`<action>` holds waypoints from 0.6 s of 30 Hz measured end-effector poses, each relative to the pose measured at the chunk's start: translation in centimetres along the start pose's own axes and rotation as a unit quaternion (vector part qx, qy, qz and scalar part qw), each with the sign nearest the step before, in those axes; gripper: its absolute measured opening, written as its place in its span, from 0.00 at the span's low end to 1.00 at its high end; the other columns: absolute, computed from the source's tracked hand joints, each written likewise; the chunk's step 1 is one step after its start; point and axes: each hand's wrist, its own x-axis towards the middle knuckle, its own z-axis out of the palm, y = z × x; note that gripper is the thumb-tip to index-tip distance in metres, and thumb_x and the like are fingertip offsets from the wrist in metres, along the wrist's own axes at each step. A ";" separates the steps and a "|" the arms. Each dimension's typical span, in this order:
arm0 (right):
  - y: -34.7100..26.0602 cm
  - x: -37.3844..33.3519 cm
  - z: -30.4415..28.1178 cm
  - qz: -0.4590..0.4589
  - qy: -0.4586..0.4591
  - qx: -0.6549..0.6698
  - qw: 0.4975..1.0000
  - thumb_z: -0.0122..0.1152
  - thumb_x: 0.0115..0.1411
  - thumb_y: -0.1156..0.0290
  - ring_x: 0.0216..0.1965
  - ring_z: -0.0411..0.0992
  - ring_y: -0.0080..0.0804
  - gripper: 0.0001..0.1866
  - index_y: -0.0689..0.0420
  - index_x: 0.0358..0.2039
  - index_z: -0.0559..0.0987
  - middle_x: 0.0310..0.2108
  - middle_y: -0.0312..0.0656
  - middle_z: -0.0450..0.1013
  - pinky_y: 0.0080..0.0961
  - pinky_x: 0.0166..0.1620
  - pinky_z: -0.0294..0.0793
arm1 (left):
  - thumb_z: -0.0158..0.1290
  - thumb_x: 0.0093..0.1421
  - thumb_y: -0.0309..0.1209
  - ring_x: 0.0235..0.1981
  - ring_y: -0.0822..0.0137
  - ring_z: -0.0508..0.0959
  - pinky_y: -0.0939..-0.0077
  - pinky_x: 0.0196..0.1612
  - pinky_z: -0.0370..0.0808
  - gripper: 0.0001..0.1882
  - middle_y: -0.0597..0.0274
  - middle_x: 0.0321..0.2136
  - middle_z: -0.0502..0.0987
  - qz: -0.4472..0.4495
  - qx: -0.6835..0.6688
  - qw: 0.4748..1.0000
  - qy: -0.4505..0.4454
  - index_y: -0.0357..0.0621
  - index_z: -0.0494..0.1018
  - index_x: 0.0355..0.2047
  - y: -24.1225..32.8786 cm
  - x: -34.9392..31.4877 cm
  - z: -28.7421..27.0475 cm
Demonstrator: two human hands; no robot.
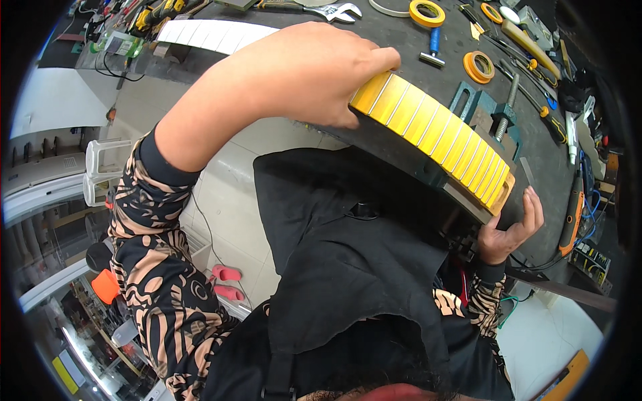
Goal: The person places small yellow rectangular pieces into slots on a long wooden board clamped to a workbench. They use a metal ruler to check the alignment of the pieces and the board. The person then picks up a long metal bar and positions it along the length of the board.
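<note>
One yellow fretted neck (pixel 433 130) lies between the hands (pixel 328 73) (pixel 507 239), one at each end.

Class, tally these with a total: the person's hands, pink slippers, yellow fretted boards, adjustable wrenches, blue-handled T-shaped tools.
Left hand and right hand: 2
Pink slippers: 2
Yellow fretted board: 1
Adjustable wrench: 1
Blue-handled T-shaped tool: 1
Total: 7

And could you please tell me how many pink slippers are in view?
2. One slipper lies on the floor; the other slipper lies just below it in the picture. Others could be hidden.
</note>
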 end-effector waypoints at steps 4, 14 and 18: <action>0.0 0.0 -0.2 -0.004 -0.001 0.024 1.000 0.66 0.66 0.73 0.73 0.74 0.62 0.37 0.63 0.75 0.71 0.71 0.59 0.73 0.59 0.79 0.69 | 0.77 0.54 0.31 0.48 0.45 0.92 0.49 0.53 0.89 0.25 0.50 0.42 0.90 -0.014 -0.059 0.998 -0.021 0.43 0.83 0.52 0.4 0.5 -0.2; -0.1 0.3 -1.4 0.033 -0.080 0.117 0.989 0.62 0.70 0.69 0.82 0.62 0.64 0.40 0.60 0.82 0.66 0.81 0.63 0.64 0.61 0.85 0.56 | 0.85 0.49 0.35 0.76 0.47 0.77 0.49 0.81 0.72 0.56 0.45 0.73 0.79 -0.067 -0.043 0.986 0.143 0.46 0.73 0.78 1.7 -3.1 -0.6; -0.5 2.1 -1.9 0.064 -0.123 0.196 0.971 0.70 0.71 0.44 0.86 0.56 0.64 0.53 0.58 0.86 0.61 0.85 0.62 0.60 0.60 0.87 0.49 | 0.63 0.71 0.19 0.71 0.55 0.80 0.56 0.73 0.78 0.34 0.47 0.74 0.78 -0.258 -0.309 0.803 0.440 0.41 0.72 0.77 -6.2 -13.5 -0.1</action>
